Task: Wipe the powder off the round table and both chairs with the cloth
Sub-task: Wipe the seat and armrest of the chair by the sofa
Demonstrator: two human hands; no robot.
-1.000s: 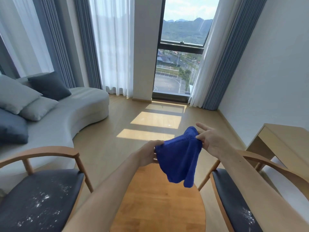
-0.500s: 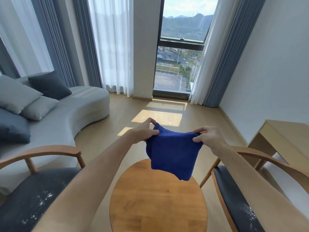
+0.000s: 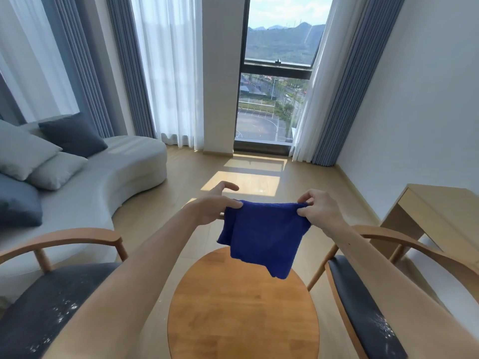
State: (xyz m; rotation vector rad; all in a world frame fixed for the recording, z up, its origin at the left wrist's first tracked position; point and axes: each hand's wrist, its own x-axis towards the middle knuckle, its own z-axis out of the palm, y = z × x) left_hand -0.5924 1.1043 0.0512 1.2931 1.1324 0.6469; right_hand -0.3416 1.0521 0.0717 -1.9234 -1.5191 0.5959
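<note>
Cloth (image 3: 264, 237), blue, hangs in the air above the round table (image 3: 243, 314), stretched by its top corners: left hand (image 3: 215, 207) and right hand (image 3: 320, 209) each pinch one. Powder shows on left chair (image 3: 44, 317) and right chair (image 3: 368, 312) seats (table looks clean). Risk: loose hanging cloth flicks powder to the floor, or a pinch slips.
</note>
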